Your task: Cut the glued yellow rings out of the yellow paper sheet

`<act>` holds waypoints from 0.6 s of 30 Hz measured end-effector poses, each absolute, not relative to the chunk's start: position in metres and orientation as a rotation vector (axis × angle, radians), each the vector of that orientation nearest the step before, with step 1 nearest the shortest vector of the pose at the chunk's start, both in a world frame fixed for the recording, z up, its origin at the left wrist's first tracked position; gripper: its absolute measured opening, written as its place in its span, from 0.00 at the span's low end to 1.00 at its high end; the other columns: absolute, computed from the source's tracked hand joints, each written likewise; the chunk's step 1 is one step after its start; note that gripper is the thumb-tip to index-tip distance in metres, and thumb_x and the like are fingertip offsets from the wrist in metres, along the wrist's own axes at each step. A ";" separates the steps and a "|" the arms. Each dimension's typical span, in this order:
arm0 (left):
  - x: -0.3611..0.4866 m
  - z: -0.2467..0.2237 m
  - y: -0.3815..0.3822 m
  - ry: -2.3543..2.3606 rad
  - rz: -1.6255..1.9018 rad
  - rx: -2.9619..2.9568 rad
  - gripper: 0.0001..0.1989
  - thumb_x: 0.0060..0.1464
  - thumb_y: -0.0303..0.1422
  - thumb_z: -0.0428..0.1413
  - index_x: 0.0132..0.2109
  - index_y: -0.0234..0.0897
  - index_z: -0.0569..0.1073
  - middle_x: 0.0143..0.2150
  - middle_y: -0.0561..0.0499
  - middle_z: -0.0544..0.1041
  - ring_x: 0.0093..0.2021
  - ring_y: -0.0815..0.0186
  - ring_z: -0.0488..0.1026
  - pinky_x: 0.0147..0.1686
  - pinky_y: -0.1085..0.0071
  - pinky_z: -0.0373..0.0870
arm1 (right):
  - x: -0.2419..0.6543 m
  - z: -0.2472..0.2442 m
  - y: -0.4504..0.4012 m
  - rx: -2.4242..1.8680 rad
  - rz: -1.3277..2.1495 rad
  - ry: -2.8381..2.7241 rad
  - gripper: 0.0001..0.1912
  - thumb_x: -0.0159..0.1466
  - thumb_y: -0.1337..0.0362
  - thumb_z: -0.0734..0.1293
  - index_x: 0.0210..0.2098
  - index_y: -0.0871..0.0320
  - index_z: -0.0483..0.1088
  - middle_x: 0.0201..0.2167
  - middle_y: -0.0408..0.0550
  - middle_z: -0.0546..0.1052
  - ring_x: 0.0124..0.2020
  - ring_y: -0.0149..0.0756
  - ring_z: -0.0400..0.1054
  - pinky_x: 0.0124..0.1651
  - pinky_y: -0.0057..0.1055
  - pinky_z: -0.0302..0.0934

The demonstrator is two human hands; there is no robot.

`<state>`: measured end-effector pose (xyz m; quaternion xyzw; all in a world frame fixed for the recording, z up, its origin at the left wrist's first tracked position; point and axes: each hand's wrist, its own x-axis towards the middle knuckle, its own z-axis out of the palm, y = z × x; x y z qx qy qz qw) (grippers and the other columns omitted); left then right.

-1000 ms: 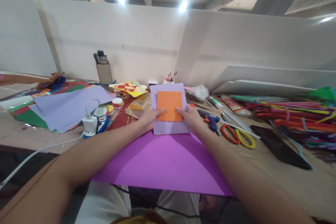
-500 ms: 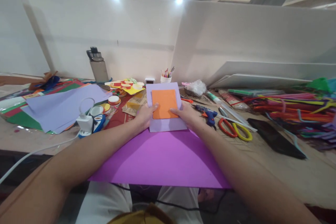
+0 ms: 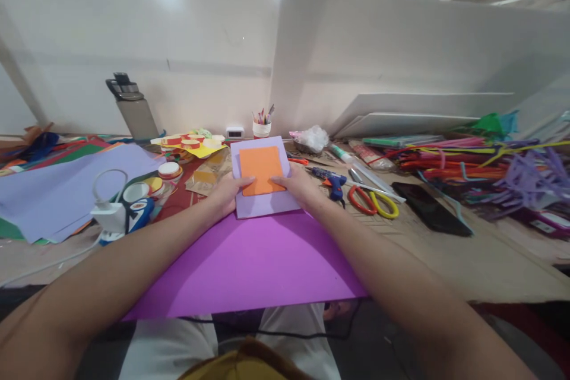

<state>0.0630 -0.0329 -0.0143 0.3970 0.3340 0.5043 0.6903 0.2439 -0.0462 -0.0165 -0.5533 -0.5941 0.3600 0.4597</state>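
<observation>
Between my hands is a lilac sheet (image 3: 262, 205), tilted up, with a smaller orange rectangle (image 3: 262, 167) lying on its face. My left hand (image 3: 230, 191) grips the left edge, its thumb pressed on the orange piece. On the other side, my right hand (image 3: 297, 183) grips the right edge with its thumb on the orange piece too. The fingers behind the sheet are hidden. Below the hands, a large purple sheet (image 3: 249, 267) lies over the table's front edge.
To the right are a blue glue gun (image 3: 335, 183), scissors (image 3: 374, 200), a black phone (image 3: 430, 208) and a heap of pipe cleaners (image 3: 449, 160). On the left lie lilac sheets (image 3: 75, 184), a white plug adapter (image 3: 109, 215) and tape rolls (image 3: 169, 170). A bottle (image 3: 136, 116) stands behind.
My view has turned to the right, so the scene sits further left. Both hands still hold the lilac sheet and orange piece in much the same way, the sheet slightly more tilted.
</observation>
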 end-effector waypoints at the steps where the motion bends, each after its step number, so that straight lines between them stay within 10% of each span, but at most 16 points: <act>1: 0.063 -0.015 -0.033 0.755 1.137 0.904 0.19 0.43 0.18 0.61 0.46 0.31 0.76 0.47 0.40 0.82 0.41 0.56 0.81 0.50 0.54 0.78 | 0.244 -0.017 -0.046 -1.389 0.861 -1.490 0.20 0.60 0.67 0.69 0.52 0.58 0.70 0.49 0.51 0.80 0.44 0.37 0.76 0.46 0.34 0.70; 10: 0.062 -0.016 -0.028 0.830 1.209 0.915 0.25 0.42 0.15 0.59 0.50 0.32 0.75 0.49 0.40 0.81 0.45 0.54 0.80 0.52 0.53 0.76 | 0.268 0.016 -0.056 -1.774 0.496 -1.679 0.16 0.67 0.53 0.64 0.31 0.58 0.73 0.36 0.57 0.80 0.45 0.47 0.73 0.52 0.38 0.61; 18: 0.063 -0.014 -0.030 0.851 1.183 0.923 0.21 0.43 0.15 0.60 0.47 0.32 0.76 0.50 0.39 0.81 0.47 0.54 0.80 0.52 0.53 0.76 | 0.326 0.042 -0.065 -2.428 -0.071 -1.631 0.25 0.69 0.50 0.58 0.47 0.65 0.75 0.50 0.68 0.77 0.54 0.55 0.71 0.52 0.43 0.62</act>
